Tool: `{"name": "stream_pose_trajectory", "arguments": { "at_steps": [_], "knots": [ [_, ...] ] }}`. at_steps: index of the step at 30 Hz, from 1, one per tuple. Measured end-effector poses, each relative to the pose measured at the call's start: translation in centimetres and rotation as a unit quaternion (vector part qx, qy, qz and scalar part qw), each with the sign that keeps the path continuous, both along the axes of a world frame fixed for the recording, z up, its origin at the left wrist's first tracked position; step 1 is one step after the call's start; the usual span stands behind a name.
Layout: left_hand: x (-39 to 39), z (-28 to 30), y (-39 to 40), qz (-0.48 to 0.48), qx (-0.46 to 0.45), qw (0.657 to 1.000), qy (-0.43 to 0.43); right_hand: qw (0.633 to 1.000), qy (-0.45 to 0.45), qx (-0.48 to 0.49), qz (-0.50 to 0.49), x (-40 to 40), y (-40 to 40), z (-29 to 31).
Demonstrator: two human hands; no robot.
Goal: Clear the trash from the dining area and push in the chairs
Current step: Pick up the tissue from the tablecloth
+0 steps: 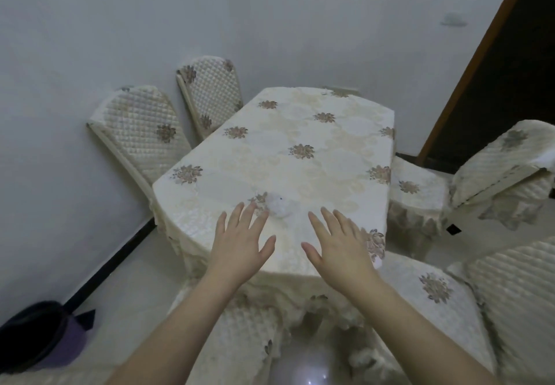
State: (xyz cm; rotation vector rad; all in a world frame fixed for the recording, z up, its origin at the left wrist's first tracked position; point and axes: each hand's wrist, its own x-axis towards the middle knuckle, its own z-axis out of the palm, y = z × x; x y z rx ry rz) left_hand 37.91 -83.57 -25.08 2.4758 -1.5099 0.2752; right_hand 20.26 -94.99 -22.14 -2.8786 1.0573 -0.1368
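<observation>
A crumpled white tissue (280,205) lies on the cream floral tablecloth of the dining table (300,150), near its front edge. My left hand (240,240) hovers flat and open just left of the tissue, fingertips almost touching it. My right hand (339,243) is spread open to the right of the tissue, holding nothing. Two quilted chairs (141,126) (210,90) stand tucked at the table's left side by the wall. On the right, two chairs (420,189) (435,288) stand pulled out from the table.
A dark bin with a purple liner (39,336) sits on the floor at lower left by the wall. A dark doorway (510,69) opens at upper right. Another covered chair (240,333) is right below my arms.
</observation>
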Motion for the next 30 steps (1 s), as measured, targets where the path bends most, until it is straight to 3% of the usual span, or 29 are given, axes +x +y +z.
{"name": "stream_pose_trajectory", "arguments": {
  "at_steps": [9, 17, 30],
  "knots": [
    [5.0, -5.0, -7.0, -0.006, 0.079, 0.996, 0.040, 0.999, 0.024, 0.025, -0.012, 5.1, -5.0, -3.9],
    [6.8, -8.7, -14.8, 0.067, 0.173, 0.977, 0.107, 0.997, 0.053, 0.058, 0.010, 7.9, -11.7, -7.7],
    [9.4, -16.1, -24.1, 0.183, 0.192, 0.945, 0.190, 0.991, 0.057, 0.106, 0.049, 8.8, -21.5, -12.1]
  ]
}}
